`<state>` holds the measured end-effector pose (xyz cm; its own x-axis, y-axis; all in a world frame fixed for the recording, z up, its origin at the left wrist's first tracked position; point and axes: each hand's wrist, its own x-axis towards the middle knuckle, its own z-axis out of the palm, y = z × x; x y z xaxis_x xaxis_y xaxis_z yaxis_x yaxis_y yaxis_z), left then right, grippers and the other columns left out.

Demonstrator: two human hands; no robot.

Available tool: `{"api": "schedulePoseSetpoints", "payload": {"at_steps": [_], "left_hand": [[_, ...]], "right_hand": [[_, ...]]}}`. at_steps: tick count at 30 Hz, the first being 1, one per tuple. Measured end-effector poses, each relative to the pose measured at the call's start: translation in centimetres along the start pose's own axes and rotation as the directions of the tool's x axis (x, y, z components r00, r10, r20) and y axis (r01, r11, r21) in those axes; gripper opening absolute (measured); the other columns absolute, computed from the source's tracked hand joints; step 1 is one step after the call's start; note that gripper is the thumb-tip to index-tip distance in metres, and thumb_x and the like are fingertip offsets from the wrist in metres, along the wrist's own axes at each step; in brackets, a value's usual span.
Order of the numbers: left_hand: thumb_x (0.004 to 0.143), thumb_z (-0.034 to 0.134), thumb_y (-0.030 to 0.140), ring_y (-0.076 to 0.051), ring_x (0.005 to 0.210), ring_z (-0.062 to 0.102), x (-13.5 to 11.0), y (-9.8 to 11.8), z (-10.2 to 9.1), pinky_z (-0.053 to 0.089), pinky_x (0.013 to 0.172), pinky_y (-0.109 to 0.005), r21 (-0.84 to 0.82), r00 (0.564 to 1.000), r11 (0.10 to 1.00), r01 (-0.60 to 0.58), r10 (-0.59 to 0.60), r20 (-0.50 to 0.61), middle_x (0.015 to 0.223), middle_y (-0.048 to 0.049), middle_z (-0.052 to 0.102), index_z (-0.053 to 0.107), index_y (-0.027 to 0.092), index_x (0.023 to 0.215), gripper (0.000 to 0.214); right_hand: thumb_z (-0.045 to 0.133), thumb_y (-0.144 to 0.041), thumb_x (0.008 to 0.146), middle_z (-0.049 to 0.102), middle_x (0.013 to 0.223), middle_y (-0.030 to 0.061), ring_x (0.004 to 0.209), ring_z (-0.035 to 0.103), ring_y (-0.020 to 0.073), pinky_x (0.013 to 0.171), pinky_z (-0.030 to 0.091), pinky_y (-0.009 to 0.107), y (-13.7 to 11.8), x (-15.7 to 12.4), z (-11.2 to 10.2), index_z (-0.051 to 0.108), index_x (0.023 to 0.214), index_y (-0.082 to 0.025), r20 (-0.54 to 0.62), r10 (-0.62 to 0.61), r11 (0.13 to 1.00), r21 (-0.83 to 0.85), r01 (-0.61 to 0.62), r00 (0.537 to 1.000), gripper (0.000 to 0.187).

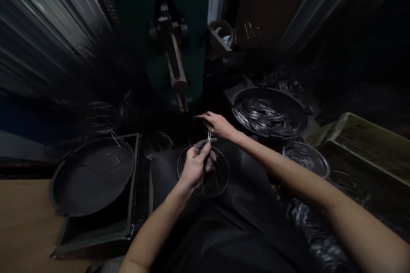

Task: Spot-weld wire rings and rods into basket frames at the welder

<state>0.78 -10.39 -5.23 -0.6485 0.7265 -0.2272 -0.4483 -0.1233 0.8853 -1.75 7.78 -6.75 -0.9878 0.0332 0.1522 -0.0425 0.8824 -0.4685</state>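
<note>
My left hand (pixel 195 165) is closed around a round wire frame (pixel 221 179), a ring with thin spokes that lies over my dark-clothed lap. My right hand (pixel 218 124) reaches in from the right and pinches the top end of a thin wire (pixel 209 135) that rises from the ring. The two hands almost touch at that wire. Dim light hides how the wire joins the ring.
A big dark pan (pixel 92 175) with a few loose wires sits in a tray (pixel 136 187) on my left. A basin (pixel 303 113) of coiled wire rings stands at the right, a small metal bowl (pixel 320 166) below it. A dark machine arm (pixel 174 57) stands ahead.
</note>
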Motion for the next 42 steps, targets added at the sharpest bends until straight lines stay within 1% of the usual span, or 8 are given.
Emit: {"api": "schedulePoseSetpoints", "payload": {"at_steps": [3,8,14,18,25,31,36,42], "left_hand": [[0.073,0.066,0.045,-0.007,0.049,0.051,2.5,-1.1,-0.2,0.041,0.047,-0.019,-0.054,0.999,0.998,0.019,-0.021,-0.046,0.072,-0.0023,0.060,0.060,0.011,0.100,0.043],[0.075,0.065,0.045,-0.009,0.054,0.056,5.1,-0.7,-3.6,0.044,0.052,-0.019,0.250,0.999,0.967,-0.044,0.049,-0.015,0.064,-0.0026,0.060,0.062,0.010,0.083,0.036],[0.073,0.069,0.038,-0.008,0.052,0.056,5.6,0.7,-3.6,0.044,0.051,-0.018,0.240,0.988,0.970,0.029,-0.064,0.139,0.070,-0.0043,0.065,0.058,0.011,0.083,0.031],[0.072,0.072,0.035,-0.008,0.050,0.056,6.3,0.5,-3.9,0.045,0.050,-0.018,0.175,0.983,0.983,0.048,-0.078,0.164,0.074,-0.0055,0.066,0.056,0.011,0.084,0.031],[0.078,0.065,0.039,-0.014,0.067,0.063,7.0,0.9,-4.3,0.050,0.063,-0.025,0.318,0.948,0.947,0.034,-0.131,0.289,0.081,-0.0060,0.066,0.055,0.014,0.088,0.029],[0.089,0.048,0.032,-0.020,0.098,0.059,-0.4,-2.8,-8.4,0.046,0.088,-0.035,0.831,0.945,0.472,-0.294,0.272,0.179,0.102,-0.0075,0.063,0.057,0.018,0.104,0.023],[0.072,0.067,0.021,-0.033,0.130,0.032,-3.5,-11.3,-11.7,0.023,0.106,-0.056,0.887,0.892,-0.100,-0.451,-0.007,0.453,0.137,-0.0134,0.038,0.041,0.027,0.133,0.067],[0.066,0.066,0.061,-0.033,0.121,0.039,0.6,-10.9,-13.9,0.032,0.102,-0.053,0.858,0.840,-0.112,-0.501,0.173,0.514,0.125,-0.0155,0.042,0.043,0.022,0.131,0.080]], "right_hand": [[0.038,-0.013,0.089,0.054,0.118,0.0108,0.094,0.060,0.0219,0.072,0.044,0.028,-0.4,1.7,1.2,0.050,0.130,-0.024,0.079,-0.022,0.992,-0.124,0.032,0.997,0.044],[0.037,-0.006,0.086,0.043,0.134,0.0123,0.086,0.062,0.0207,0.070,0.044,0.029,1.1,3.0,0.8,0.033,0.140,-0.031,0.206,-0.042,0.964,-0.249,0.093,0.978,0.060],[0.035,-0.010,0.088,0.036,0.141,0.0137,0.094,0.061,0.0251,0.073,0.048,0.033,1.4,0.8,0.5,0.022,0.145,-0.028,0.079,0.086,0.967,-0.246,-0.064,0.993,0.061],[0.035,-0.021,0.093,0.052,0.128,0.0125,0.108,0.056,0.0258,0.086,0.047,0.037,-0.8,-5.3,1.9,0.039,0.137,-0.018,-0.055,0.194,0.979,0.071,-0.190,0.980,0.045],[0.047,-0.037,0.090,0.067,0.103,0.0044,0.096,0.062,0.0196,0.088,0.046,0.034,-4.1,-12.0,5.4,0.061,0.116,-0.021,0.313,0.194,0.739,0.577,-0.348,0.930,0.034],[0.054,-0.035,0.085,0.068,0.101,0.0052,0.094,0.061,0.0207,0.087,0.044,0.033,-2.0,-12.0,5.1,0.067,0.103,-0.020,0.401,0.019,0.796,0.549,-0.257,0.916,0.027],[0.051,-0.037,0.086,0.069,0.090,0.0029,0.082,0.062,0.0174,0.078,0.047,0.029,-2.7,-11.7,5.0,0.067,0.097,-0.019,0.374,0.080,0.710,0.629,-0.317,0.924,0.026],[0.060,-0.037,0.076,0.064,0.077,0.0027,0.071,0.058,0.0142,0.068,0.047,0.026,-2.0,-5.0,6.1,0.060,0.080,-0.016,0.075,0.453,0.501,0.803,-0.323,0.888,0.021]]}}
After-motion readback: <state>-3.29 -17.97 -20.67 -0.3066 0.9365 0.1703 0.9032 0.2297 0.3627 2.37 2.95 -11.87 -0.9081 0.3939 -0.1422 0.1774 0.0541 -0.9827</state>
